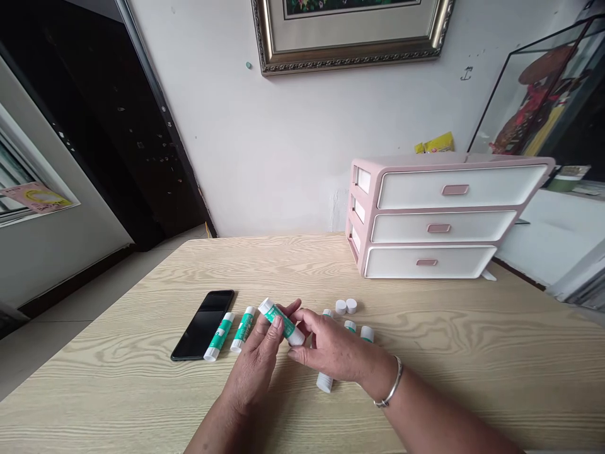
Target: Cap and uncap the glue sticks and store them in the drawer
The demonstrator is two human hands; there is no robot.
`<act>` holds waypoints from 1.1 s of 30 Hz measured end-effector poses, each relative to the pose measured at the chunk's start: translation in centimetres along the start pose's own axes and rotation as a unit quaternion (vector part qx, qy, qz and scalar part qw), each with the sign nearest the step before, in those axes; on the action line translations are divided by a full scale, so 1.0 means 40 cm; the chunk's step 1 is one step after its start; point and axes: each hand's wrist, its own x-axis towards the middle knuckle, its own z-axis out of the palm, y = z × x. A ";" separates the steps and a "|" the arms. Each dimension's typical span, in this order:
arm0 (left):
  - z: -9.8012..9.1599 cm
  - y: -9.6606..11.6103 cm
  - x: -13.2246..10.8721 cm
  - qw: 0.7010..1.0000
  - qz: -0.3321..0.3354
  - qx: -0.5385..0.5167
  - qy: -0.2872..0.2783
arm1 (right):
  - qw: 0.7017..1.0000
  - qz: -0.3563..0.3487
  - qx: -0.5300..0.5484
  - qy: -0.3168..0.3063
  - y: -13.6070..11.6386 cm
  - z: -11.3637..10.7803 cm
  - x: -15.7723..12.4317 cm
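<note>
My left hand [259, 353] is closed around a green-and-white glue stick [282, 323], its thumb lying along the label. The stick is tilted, with one white end up to the left and the other down to the right. Curled fingers and thumb of my right hand [326, 343] close about the lower white end; the exact contact is partly hidden. Left of my hands, two similar glue sticks [244, 329] [219, 337] lie on the table. Several more, such as one glue stick [367, 334], are partly covered by my right hand. Two small white caps [341, 307] [351, 306] sit beyond it.
A black phone [201, 328] lies at the left on the wood-grain table [142, 403]. At the back right stands a pink-and-white drawer unit [437, 217] with a yellow packet [437, 144] behind its top. A framed picture [354, 53] hangs on the wall.
</note>
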 end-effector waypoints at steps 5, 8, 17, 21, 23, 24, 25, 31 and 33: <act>-0.003 0.015 0.003 0.998 -0.007 -0.060 -0.032 | 0.995 -0.025 0.086 0.040 0.022 0.002 0.008; -0.005 0.020 0.000 0.999 -0.018 -0.038 -0.029 | 0.995 -0.016 0.085 0.057 0.014 -0.015 0.002; 0.015 0.010 -0.015 0.982 0.015 0.182 -0.049 | 0.981 -0.033 -0.061 0.182 0.012 -0.020 0.010; 0.034 0.006 -0.019 0.924 0.113 0.360 -0.057 | 0.975 -0.031 -0.128 0.177 0.019 -0.004 0.010; 0.041 0.002 -0.022 0.900 0.135 0.411 -0.054 | 0.974 -0.023 -0.147 0.170 0.020 0.000 0.008; 0.044 0.002 -0.023 0.894 0.134 0.424 -0.054 | 0.973 -0.016 -0.151 0.171 0.020 0.000 0.008; 0.046 0.003 -0.024 0.893 0.125 0.429 -0.058 | 0.973 -0.010 -0.153 0.174 0.021 0.001 0.009; 0.057 0.048 -0.026 0.944 0.035 0.295 -0.142 | 0.984 0.020 -0.053 0.169 0.026 0.014 0.012; 0.055 0.064 -0.031 0.958 0.014 0.235 -0.165 | 0.988 0.013 -0.023 0.155 0.035 0.009 0.013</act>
